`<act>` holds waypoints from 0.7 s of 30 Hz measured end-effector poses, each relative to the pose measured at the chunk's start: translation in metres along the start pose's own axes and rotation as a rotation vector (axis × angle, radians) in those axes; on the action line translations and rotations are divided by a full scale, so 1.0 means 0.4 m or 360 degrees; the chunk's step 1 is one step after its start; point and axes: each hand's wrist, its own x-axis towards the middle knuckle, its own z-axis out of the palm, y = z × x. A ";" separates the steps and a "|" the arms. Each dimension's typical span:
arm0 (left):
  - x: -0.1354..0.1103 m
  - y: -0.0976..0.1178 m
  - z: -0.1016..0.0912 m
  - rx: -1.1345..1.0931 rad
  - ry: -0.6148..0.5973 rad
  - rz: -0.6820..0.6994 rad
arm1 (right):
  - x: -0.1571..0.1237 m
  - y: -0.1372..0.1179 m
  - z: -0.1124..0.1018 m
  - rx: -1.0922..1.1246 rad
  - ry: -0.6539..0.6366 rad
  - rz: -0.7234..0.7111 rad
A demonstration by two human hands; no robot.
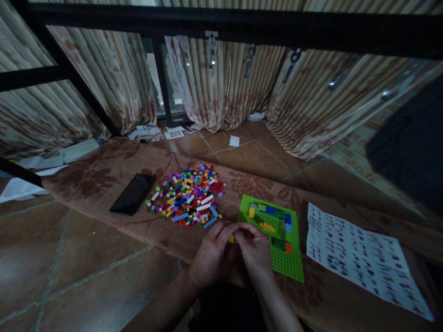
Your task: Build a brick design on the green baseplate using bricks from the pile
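Observation:
My left hand and my right hand meet at the fingertips in front of me, both closed. A small yellow toy brick shows between them; the fingers hide most of it. Just beyond my right hand lies a green baseplate, partly covered by that hand. On the plate stand blue bricks, a yellow piece near the middle and an orange brick. Past my left hand spreads a heap of mixed coloured toy bricks.
A black phone lies left of the heap on the brown patterned cloth. To the right is a printed sheet with small pictures. A dark metal bar crosses above, and striped curtains hang behind.

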 end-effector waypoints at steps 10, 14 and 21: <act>0.088 0.017 0.004 -0.0029 -0.0444 0.0013 | 0.003 -0.014 -0.096 -0.0131 0.0021 -0.0079; 0.121 -0.007 0.013 0.0099 -0.0258 -0.0129 | 0.012 -0.016 -0.147 -0.0145 0.0255 -0.0073; 0.147 -0.048 0.075 -0.0129 -0.0122 -0.0455 | 0.020 -0.024 -0.226 0.0034 0.0530 -0.0096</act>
